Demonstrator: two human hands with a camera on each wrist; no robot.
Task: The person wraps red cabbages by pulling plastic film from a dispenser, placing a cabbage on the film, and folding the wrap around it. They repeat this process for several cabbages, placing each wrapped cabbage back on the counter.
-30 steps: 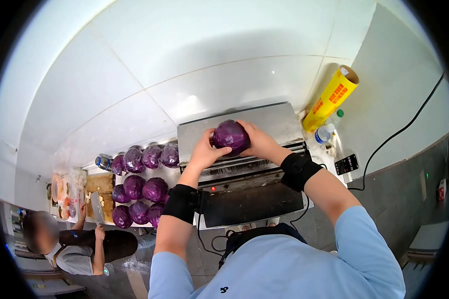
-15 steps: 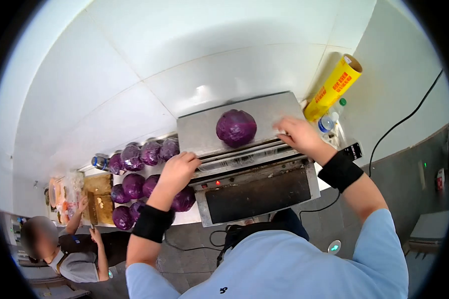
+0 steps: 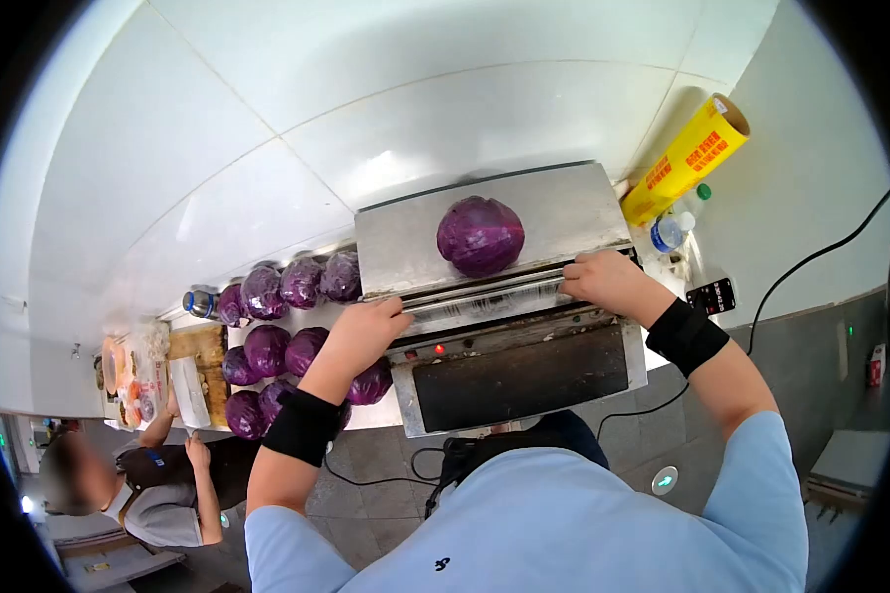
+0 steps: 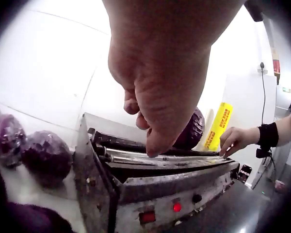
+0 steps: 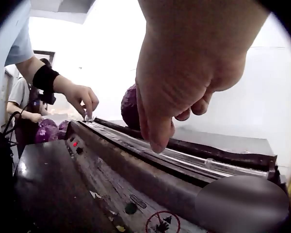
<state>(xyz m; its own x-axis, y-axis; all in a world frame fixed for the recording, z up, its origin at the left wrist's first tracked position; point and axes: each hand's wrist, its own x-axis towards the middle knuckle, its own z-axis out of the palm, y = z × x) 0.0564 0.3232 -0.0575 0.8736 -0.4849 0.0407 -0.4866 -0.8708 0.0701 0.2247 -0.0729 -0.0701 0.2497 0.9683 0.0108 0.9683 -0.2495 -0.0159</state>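
Observation:
A purple cabbage point(image 3: 481, 235) rests on the metal plate at the back of a wrapping machine point(image 3: 524, 381). Clear film point(image 3: 489, 304) lies across the machine's rollers, in front of the cabbage. At the left end of the rollers, the left hand point(image 3: 361, 338) pinches the film's edge between thumb and fingers. The right hand point(image 3: 611, 285) pinches the film near the right end. In the right wrist view, a bit of film point(image 5: 88, 117) shows at the left hand's fingertips.
Several cabbages point(image 3: 266, 351) stand in rows to the left, the back ones wrapped. A yellow roll point(image 3: 687, 160), bottles point(image 3: 667, 233) and a phone point(image 3: 712, 296) lie at the right. At far left another person point(image 3: 163, 494) holds a cleaver point(image 3: 189, 391) over a board.
Both hands have let go of the cabbage, now on the plate, and moved apart and down to the rollers. The right hand has come down onto the film.

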